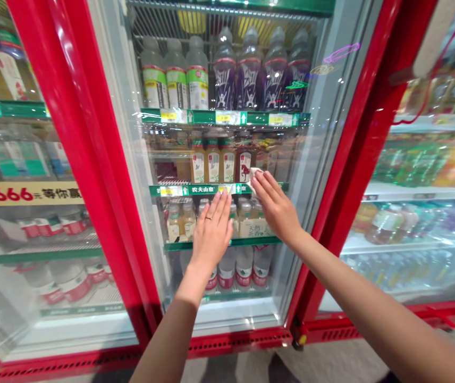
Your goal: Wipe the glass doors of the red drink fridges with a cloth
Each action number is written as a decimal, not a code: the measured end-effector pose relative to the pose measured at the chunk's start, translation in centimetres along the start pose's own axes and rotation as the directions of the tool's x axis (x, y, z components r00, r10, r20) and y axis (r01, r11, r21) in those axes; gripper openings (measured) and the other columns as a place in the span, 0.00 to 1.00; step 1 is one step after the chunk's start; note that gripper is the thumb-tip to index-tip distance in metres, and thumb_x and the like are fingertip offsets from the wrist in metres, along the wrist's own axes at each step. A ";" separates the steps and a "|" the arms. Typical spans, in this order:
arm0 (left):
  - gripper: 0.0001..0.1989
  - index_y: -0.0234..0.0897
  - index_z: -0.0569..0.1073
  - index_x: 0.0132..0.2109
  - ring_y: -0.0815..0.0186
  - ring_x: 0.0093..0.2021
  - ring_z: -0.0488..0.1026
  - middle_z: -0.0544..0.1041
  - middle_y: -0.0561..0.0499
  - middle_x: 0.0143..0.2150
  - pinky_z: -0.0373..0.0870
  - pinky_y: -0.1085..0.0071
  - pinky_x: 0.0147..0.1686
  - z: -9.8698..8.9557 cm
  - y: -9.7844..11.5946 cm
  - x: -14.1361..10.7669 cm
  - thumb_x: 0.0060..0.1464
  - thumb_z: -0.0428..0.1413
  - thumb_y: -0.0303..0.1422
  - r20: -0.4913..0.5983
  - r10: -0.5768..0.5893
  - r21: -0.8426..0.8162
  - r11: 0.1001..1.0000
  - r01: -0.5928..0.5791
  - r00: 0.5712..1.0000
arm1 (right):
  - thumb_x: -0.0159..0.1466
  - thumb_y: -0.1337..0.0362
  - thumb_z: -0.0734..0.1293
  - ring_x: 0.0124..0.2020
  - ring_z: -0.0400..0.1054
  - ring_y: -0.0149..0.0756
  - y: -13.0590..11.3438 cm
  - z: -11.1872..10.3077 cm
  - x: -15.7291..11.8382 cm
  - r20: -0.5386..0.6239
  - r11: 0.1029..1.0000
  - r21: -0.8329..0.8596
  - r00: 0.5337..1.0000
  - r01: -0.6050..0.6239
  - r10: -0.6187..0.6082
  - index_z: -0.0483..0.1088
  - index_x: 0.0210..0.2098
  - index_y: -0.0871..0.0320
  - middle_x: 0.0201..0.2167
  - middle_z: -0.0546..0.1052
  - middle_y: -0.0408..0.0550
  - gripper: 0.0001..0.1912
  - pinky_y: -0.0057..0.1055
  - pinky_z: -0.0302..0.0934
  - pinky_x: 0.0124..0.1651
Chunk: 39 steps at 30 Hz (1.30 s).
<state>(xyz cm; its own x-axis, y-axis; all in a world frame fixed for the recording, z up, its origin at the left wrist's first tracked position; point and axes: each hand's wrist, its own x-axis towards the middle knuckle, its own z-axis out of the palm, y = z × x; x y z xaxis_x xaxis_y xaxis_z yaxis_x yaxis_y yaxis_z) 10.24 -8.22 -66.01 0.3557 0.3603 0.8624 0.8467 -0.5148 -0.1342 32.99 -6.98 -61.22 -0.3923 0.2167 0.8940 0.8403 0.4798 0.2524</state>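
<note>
Flat against the glass door [303, 154] of a red-framed drinks cooler, my left hand [212, 229] has its fingers stretched out, a ring on one of them, and nothing in it. To its right and slightly higher, my right hand [277, 207] presses a small white cloth or tissue [254, 174] to the same glass, with its fingers together over it. Behind the glass, bottles with white labels [213, 159] stand on the middle shelf, and the green shelf edge [175, 190] with price tags runs behind my fingertips.
Dark purple bottles [249, 74] fill the upper shelf, and red-labelled bottles [244, 268] stand at the bottom. More coolers adjoin on both sides behind red frames [87, 159]. A white door handle [430, 42] with a red cord is at the upper right.
</note>
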 end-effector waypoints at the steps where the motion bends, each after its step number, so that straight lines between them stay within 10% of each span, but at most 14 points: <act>1: 0.47 0.39 0.21 0.80 0.57 0.82 0.53 0.52 0.46 0.83 0.55 0.55 0.80 0.1 0.0 0.0 0.73 0.49 0.30 -0.005 -0.001 -0.003 1.000 0.001 1.000 | 0.77 0.75 0.58 0.81 0.49 0.43 0.3 -0.3 0.6 0.010 1.000 0.001 1.000 0.020 -0.020 0.29 0.80 0.33 0.81 0.55 0.35 0.47 0.51 0.58 0.81; 8: 0.46 0.39 0.24 0.81 0.57 0.82 0.53 0.53 0.44 0.83 0.56 0.54 0.80 -0.1 -0.2 -0.1 0.73 0.49 0.29 -0.039 -0.008 -0.013 1.000 0.007 0.999 | 0.77 0.75 0.58 0.81 0.47 0.48 0.0 0.0 -0.5 -0.091 0.992 0.005 0.988 -0.122 0.122 0.29 0.80 0.33 0.82 0.50 0.35 0.47 0.57 0.57 0.81; 16: 0.46 0.39 0.24 0.81 0.55 0.82 0.52 0.53 0.42 0.83 0.58 0.51 0.79 -0.2 -0.4 0.0 0.74 0.49 0.28 -0.032 -0.021 -0.016 1.000 0.020 0.999 | 0.77 0.75 0.57 0.81 0.47 0.41 -2.1 0.3 1.7 0.072 0.995 0.044 0.993 0.091 -0.094 0.24 0.80 0.37 0.80 0.56 0.40 0.47 0.50 0.57 0.81; 39: 0.47 0.40 0.23 0.81 0.57 0.82 0.52 0.53 0.44 0.83 0.61 0.53 0.79 -1.0 -0.8 -0.2 0.73 0.49 0.27 -0.037 -0.055 0.001 0.999 0.055 0.998 | 0.76 0.76 0.59 0.81 0.50 0.45 -1.7 0.8 0.9 -0.099 0.995 0.060 0.991 -0.080 0.086 0.31 0.80 0.34 0.81 0.56 0.39 0.47 0.56 0.61 0.79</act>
<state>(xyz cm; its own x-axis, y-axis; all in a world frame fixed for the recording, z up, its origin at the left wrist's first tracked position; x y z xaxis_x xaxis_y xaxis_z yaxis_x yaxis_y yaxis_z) 9.11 -8.72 -65.62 0.2941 0.3588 0.8859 0.8653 -0.4936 -0.0874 30.92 -6.97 -61.17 -0.2799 0.1720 0.9445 0.8450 0.5110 0.1574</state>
